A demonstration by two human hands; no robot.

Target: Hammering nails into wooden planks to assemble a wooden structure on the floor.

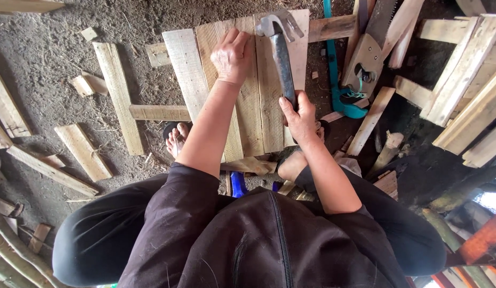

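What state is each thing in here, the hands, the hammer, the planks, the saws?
Left hand: pressed flat on the planks, holding nothing.
Right hand: closed round the hammer handle.
Hammer: raised, head above the far end of the planks.
Planks: lying side by side on the ground.
Handsaw: lying idle to the right.
Blue saw: lying idle beside the handsaw.
Scrap boards: scattered on the dirt.

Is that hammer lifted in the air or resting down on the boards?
Cannot tell for certain. The right hand grips the hammer by its handle, head over the wooden panel, which the left hand presses flat.
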